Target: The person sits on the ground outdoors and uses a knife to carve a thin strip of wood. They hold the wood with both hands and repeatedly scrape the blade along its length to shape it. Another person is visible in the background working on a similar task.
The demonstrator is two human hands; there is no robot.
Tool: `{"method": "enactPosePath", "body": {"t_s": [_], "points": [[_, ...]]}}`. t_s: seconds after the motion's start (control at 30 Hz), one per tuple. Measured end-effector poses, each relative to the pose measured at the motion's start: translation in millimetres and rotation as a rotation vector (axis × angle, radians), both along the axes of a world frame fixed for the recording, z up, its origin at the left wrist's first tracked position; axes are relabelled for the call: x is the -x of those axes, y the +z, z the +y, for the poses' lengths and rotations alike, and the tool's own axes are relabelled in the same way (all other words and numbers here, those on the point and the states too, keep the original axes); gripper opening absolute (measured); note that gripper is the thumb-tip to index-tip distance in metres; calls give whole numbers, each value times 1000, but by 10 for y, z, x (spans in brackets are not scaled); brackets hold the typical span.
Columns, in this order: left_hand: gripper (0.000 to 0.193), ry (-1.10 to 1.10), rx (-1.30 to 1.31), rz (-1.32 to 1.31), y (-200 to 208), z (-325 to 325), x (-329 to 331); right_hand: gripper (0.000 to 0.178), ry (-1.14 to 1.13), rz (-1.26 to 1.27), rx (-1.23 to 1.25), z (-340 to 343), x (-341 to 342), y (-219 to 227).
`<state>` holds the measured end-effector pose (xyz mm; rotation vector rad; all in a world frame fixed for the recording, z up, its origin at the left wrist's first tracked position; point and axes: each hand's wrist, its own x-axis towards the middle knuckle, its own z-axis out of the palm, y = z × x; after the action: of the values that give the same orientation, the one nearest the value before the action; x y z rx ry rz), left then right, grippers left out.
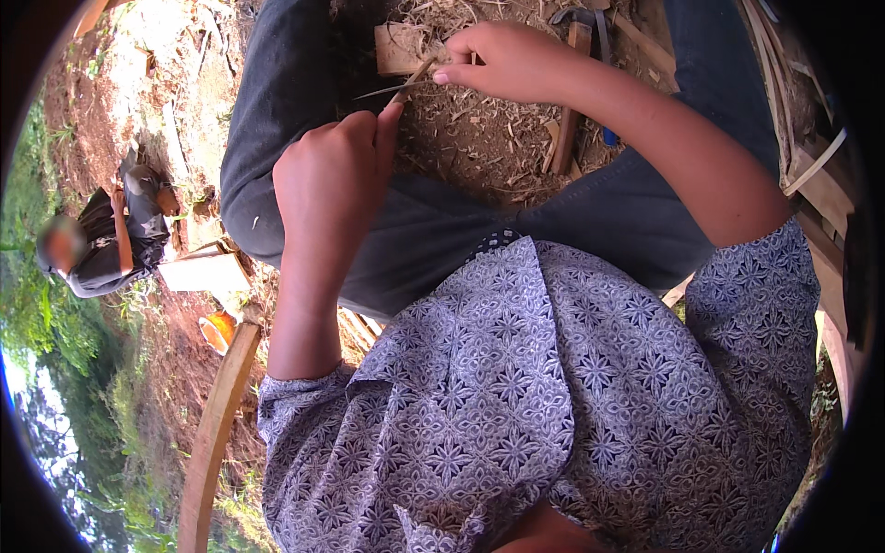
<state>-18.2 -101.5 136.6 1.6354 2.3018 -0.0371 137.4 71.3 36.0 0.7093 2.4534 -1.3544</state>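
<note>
My left hand (334, 170) is closed, its thumb against the lower end of a thin wooden stick (417, 73). The stick slants up and right from the fist. A narrow grey knife blade (380, 92) crosses the stick just above that thumb, its tip pointing left. My right hand (489, 63) is curled at the blade's right end, thumb and forefinger close together. The knife's handle is hidden there. A small block of pale wood (398, 49) lies behind the stick, near the right fingers.
Wood shavings (461, 152) cover the ground between my legs. A hammer (599, 29) and a wooden bar (566, 138) lie there to the right. Long wooden strips (784, 101) line the far right. At left are a seated person (111, 226), an orange container (218, 330) and a curved plank (217, 442).
</note>
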Motion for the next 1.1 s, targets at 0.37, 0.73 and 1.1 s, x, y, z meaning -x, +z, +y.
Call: {"method": "enactPosePath", "body": {"t_s": [0.37,0.73,1.1], "points": [[48,-153,-39,37,18,110,-77,44,-87,6,-12,-55,-36,-10],[47,-150,-43,35,28,182,-72,45,-131,-205,-128,93,-169,-839],[47,-167,-52,28,13,60,-195,42,-153,-193,91,73,-224,-690]]}}
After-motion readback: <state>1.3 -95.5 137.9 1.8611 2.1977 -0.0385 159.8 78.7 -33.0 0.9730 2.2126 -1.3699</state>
